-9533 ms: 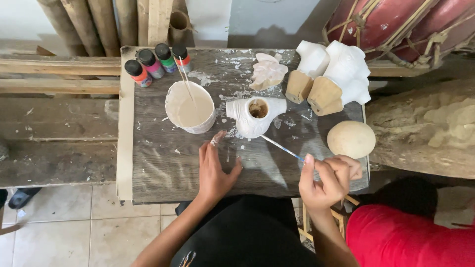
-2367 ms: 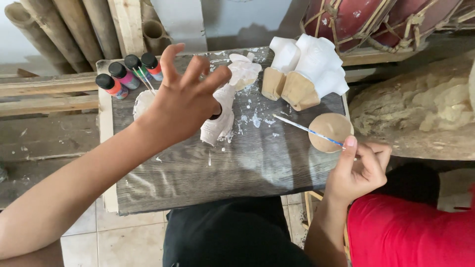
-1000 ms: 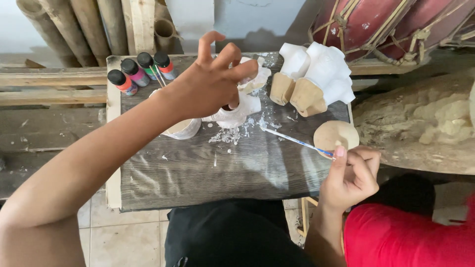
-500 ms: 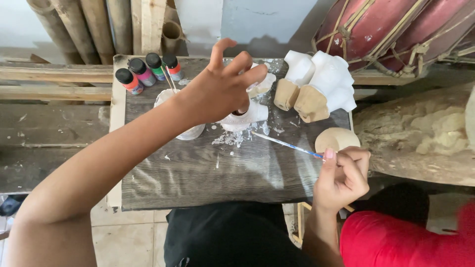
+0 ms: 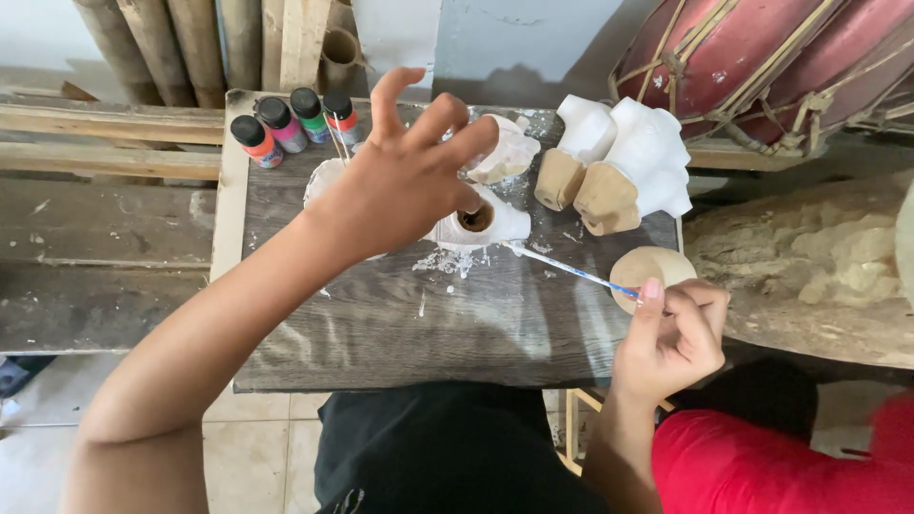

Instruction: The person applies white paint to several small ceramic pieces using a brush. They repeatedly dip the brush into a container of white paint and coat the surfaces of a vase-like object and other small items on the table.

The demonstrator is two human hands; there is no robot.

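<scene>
My left hand (image 5: 405,176) is raised over the board with its fingers spread and holds nothing; it hovers above a white-painted wooden piece (image 5: 481,224) with a round hole in its top. A white cup of paint (image 5: 319,181) shows partly behind that hand. My right hand (image 5: 671,333) grips a thin paintbrush (image 5: 566,268) whose white tip points at the white piece. Just beyond the right hand lies a bare round wooden piece (image 5: 652,269).
Everything sits on a dark wooden board (image 5: 447,324). Several paint bottles (image 5: 290,122) stand at its far left corner. Two white-painted carved pieces (image 5: 624,167) and a smaller one (image 5: 505,157) stand at the back. Drums (image 5: 762,57) lie at the back right, bamboo poles (image 5: 219,38) at the back left.
My left hand has lifted off the board and spread open above the white piece, and it stays there. My right hand keeps the brush and has shifted it slightly towards the white piece.
</scene>
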